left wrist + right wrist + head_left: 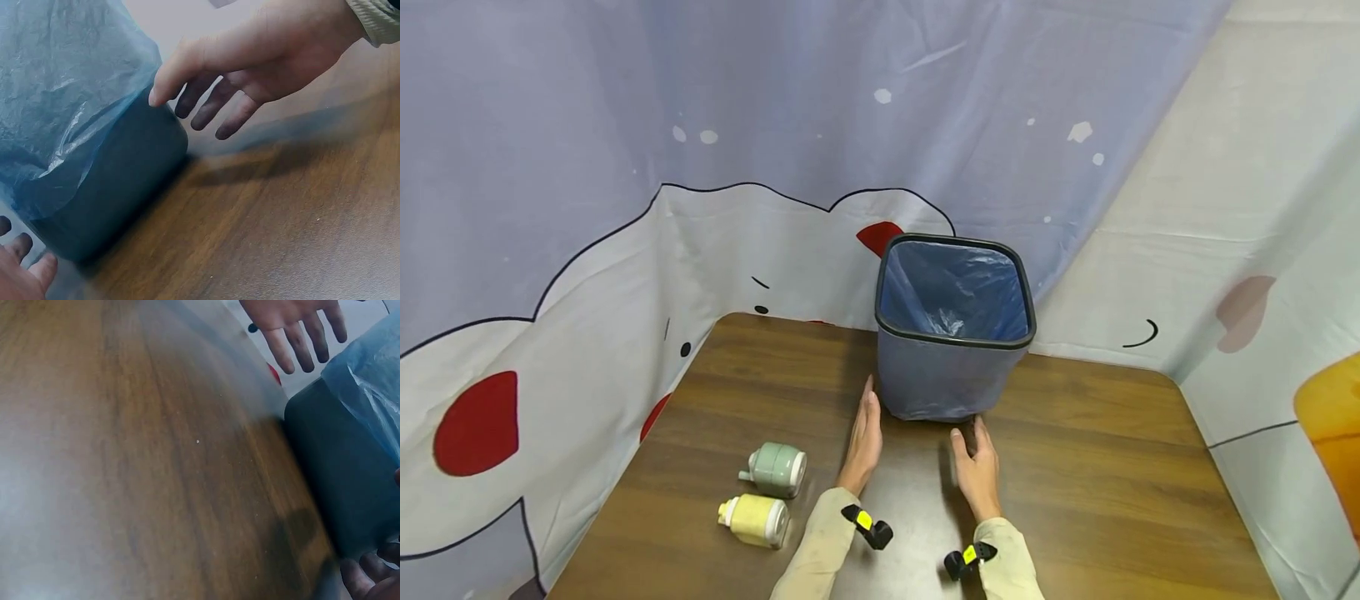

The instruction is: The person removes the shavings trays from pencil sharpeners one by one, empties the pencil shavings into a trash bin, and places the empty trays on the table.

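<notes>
Since the left hand [862, 443] and right hand [979, 473], fingers loosely extended, reach low beside the square grey-blue plastic bin [951, 375] just right of centre frame, uneven pushing could tip it.

The brown desk [1112, 467] bears a lined bin [947, 379] near its far edge and, at left, a green bottle [775, 469] and a yellow bottle [754, 518], lying sideways.
</notes>
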`<action>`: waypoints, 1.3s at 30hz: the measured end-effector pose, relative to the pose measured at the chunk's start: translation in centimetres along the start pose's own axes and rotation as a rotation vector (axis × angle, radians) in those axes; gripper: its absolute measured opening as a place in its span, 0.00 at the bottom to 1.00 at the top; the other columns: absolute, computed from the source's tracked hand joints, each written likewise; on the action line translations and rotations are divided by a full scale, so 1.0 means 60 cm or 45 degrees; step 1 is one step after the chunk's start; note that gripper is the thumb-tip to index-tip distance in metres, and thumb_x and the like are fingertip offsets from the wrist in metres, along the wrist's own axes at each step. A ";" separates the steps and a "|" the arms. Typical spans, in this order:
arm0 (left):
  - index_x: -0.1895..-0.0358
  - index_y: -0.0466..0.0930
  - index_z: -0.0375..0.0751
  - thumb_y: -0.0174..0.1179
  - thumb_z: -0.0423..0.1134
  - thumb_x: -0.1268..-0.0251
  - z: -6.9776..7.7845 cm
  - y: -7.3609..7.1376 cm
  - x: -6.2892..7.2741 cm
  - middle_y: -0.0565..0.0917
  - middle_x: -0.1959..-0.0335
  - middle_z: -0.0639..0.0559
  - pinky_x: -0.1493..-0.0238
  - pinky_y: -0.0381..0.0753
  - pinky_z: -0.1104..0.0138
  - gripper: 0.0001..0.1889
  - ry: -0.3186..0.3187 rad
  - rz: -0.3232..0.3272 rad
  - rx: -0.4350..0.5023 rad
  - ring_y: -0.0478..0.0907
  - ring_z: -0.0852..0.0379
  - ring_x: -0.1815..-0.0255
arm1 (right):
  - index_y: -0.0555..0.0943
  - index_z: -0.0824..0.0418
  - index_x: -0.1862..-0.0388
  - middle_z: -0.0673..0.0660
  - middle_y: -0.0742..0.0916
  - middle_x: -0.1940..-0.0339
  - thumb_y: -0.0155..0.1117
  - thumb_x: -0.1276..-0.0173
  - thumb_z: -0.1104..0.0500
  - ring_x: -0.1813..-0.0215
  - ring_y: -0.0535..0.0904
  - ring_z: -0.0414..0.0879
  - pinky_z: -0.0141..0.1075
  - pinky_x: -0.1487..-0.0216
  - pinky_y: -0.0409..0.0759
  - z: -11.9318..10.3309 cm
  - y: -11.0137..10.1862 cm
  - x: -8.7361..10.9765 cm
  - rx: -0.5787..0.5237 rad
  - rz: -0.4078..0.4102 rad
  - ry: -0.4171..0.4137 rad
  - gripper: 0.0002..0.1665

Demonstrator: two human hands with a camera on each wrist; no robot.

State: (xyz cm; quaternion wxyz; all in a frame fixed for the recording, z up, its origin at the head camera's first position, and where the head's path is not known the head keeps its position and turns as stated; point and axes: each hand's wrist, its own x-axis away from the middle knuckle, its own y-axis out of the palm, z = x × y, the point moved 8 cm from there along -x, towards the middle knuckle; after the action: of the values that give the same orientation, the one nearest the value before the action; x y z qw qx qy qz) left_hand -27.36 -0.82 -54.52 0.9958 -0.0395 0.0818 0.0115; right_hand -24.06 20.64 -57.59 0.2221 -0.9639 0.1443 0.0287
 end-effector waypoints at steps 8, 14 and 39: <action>0.28 0.47 0.44 0.23 0.48 0.24 -0.012 0.004 -0.019 0.50 0.27 0.47 0.33 0.51 0.52 0.26 -0.031 -0.055 0.074 0.46 0.51 0.28 | 0.62 0.67 0.33 0.66 0.67 0.33 0.56 0.33 0.52 0.32 0.60 0.58 0.49 0.35 0.58 0.003 -0.008 -0.023 -0.018 0.060 -0.003 0.35; 0.28 0.47 0.37 0.23 0.45 0.24 0.026 0.003 -0.012 0.50 0.28 0.41 0.39 0.60 0.44 0.26 -0.087 -0.079 0.132 0.48 0.45 0.29 | 0.67 0.64 0.36 0.65 0.73 0.38 0.59 0.36 0.53 0.35 0.65 0.58 0.47 0.36 0.60 0.004 -0.015 -0.043 -0.086 0.083 0.019 0.31; 0.27 0.44 0.48 0.19 0.48 0.25 0.028 0.005 -0.003 0.43 0.26 0.46 0.41 0.55 0.37 0.27 -0.145 -0.196 0.258 0.42 0.45 0.28 | 0.66 0.56 0.36 0.57 0.74 0.38 0.62 0.40 0.57 0.35 0.64 0.49 0.45 0.35 0.59 -0.003 -0.011 -0.044 -0.376 0.111 0.101 0.31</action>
State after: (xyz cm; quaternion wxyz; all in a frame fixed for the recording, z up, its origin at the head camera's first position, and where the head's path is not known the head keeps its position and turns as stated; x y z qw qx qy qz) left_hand -27.30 -0.39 -52.88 0.9957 0.0559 0.0225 -0.0709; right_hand -26.40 21.85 -56.82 0.0707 -0.9792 0.1890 0.0213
